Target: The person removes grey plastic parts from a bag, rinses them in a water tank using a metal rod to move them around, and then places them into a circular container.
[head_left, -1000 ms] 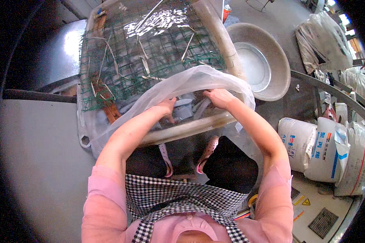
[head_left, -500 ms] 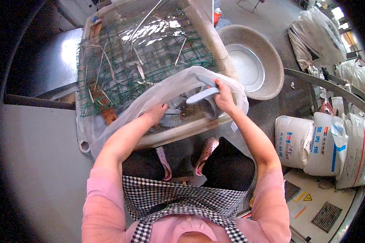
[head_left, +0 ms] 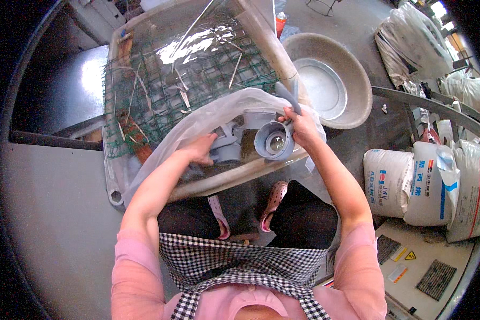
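Observation:
A translucent plastic bag (head_left: pixel 245 97) lies with its mouth spread over the near edge of a water-filled tub (head_left: pixel 224 178). My right hand (head_left: pixel 304 128) is closed on a grey plastic part (head_left: pixel 273 141), which has a round, hollow cup with a ring inside. Flat grey blade-like pieces (head_left: pixel 289 97) stick up beside the same fingers; whether they belong to that part I cannot tell. Inside the bag's mouth, my left hand (head_left: pixel 200 149) has its fingers against another grey plastic part (head_left: pixel 228 152), its grip partly hidden. A further grey piece (head_left: pixel 258 118) lies behind them.
Green wire mesh (head_left: pixel 197 80) with pale strips lies in the tub's water. At the right stands a big round basin (head_left: pixel 357 80) holding a metal pan (head_left: pixel 325 88). White sacks (head_left: pixel 388 181) stand farther right, and a grey panel (head_left: pixel 58 202) is on the left.
My right hand has turned the grey part, so its round cup now faces up and the blades point away. More grey pieces show between my hands. My left hand has shifted slightly left.

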{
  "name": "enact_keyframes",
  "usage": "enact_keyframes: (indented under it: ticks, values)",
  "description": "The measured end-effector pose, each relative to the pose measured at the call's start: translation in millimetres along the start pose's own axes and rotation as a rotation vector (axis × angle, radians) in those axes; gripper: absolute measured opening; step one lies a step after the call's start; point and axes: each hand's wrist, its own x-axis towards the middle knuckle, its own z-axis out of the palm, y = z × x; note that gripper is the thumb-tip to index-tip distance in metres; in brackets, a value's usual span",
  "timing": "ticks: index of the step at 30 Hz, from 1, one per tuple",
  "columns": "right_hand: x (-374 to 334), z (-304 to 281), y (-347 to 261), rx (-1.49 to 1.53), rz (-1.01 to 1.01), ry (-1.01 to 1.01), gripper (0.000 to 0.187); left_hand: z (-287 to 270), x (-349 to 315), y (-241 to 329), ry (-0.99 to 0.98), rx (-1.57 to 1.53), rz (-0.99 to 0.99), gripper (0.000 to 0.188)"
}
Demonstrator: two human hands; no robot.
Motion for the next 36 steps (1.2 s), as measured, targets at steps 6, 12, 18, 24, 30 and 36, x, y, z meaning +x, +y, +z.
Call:
enact_keyframes:
  ticks: [6,12,18,24,30,36]
  values:
    - [2.8,-5.4,-17.8,0.229,0.237,0.056,0.016,-8.5,8.1,5.3,0.01,-0.304,-0.018,0.082]
    - [19.3,0.0,-18.3,0.522,0.094,-0.216,0.022,-11.1,9.0,9.4,0.248,-0.273,0.132,0.074]
    - [106.0,-49.3,-26.7,0.771,0.008,-0.014,0.024,-22.3,5.6,8.7,0.331,-0.28,-0.016,0.051]
    - [202.8,-124.6,-51.2,1.068,-0.128,0.446,0.04,-31.7,8.5,9.0,0.278,-0.539,-0.044,0.042]
    - [251.8,-167.2,-40.7,0.805,-0.328,0.553,0.05,-34.0,8.9,6.0,0.211,-0.88,-0.05,0.031]
    - [206.4,-146.0,-45.8,-0.269,-0.249,0.43,0.039,-31.2,17.2,3.4,0.293,-1.015,-0.069,0.026]
